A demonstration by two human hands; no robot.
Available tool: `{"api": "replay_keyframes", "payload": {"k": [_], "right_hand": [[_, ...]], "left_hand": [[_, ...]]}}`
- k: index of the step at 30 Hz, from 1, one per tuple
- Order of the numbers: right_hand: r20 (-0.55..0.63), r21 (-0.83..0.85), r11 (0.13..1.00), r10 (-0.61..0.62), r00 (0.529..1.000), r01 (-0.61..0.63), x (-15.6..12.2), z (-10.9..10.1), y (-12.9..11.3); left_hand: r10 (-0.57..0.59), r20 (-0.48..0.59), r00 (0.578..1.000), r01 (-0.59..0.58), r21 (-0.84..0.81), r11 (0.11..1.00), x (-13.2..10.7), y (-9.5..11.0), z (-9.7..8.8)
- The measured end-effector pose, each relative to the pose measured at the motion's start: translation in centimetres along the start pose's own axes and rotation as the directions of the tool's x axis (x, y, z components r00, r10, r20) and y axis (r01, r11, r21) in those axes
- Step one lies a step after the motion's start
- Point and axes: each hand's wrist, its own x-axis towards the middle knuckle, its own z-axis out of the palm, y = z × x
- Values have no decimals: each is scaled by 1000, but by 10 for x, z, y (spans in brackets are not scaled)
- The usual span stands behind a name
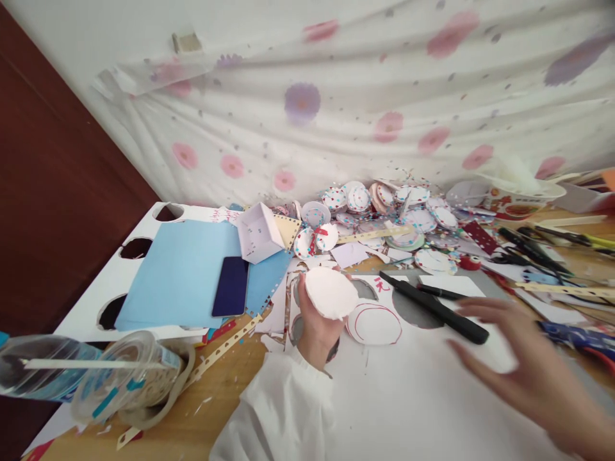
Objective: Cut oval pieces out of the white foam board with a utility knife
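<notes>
My left hand (321,330) grips a white rough-edged disc (331,293), its flat face turned up. The fingers lie behind and under the disc. My right hand (521,371) is slightly blurred, thumb and fingers spread with nothing between them. Just left of its fingertips lies a long black tool (437,307) with a tapered tip; its exact kind I cannot tell. A slimmer black pen-like stick (444,292) lies beside it. Beneath both hands is a white sheet (384,403) with cut-out round holes and a circle drawn in red (375,323).
Decorated discs (358,197) and scraps pile along the curtained wall. Left are blue sheets (173,269), a phone (230,286), a small white box (259,234), a plastic cup (129,378) and a bottle (43,365). Tools (533,250) and a paper bowl (521,198) stand right.
</notes>
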Motion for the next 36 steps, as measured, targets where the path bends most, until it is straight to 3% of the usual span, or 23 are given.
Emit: {"api": "replay_keyframes", "payload": {"k": [2,5,8,11,14,16,18,21,23,25,28,30,32,36], "right_hand": [[262,105,984,-164,951,141,11,28,-10],[430,176,969,-235,872,174,27,63,-23],[442,233,966,-207,873,111,33,80,-20],[382,308,950,-166,909,44,31,80,-9],[312,384,900,84,946,-207,30,72,-5],[242,433,806,328,913,-404,33,68,-7],[221,541,651,501,837,-533,37,64,-12],[348,728,336,570,744,-597,41,60,-19],[417,772,215,539,732,-598,42,60,-22],[414,768,263,493,765,-584,42,61,-25],[327,694,502,418,848,-515,38,63,-26],[311,617,625,365,878,-478,36,65,-25],[355,597,655,303,884,-464,34,66,-24],[414,689,591,154,897,-420,35,65,-24]], "left_hand": [[-1,-8,1000,1,-39,999,0,0,1],[10,-16,1000,-11,-41,999,-1,3,2],[-4,-31,1000,3,-21,1000,0,6,1],[18,-58,998,-20,-40,999,2,7,0],[35,-85,996,-38,-33,999,4,8,0],[16,-93,996,-15,13,1000,4,8,1],[-5,-112,994,11,50,999,3,6,4],[0,-112,994,9,87,996,1,2,8],[-26,-50,998,33,141,989,0,-2,9],[-78,6,997,75,211,975,-1,-4,9],[-113,16,993,104,289,952,-2,-5,8],[-108,14,994,98,309,946,-2,-5,7],[-107,17,994,96,315,944,-1,-5,6],[-92,21,996,81,316,945,-1,-6,3]]}}
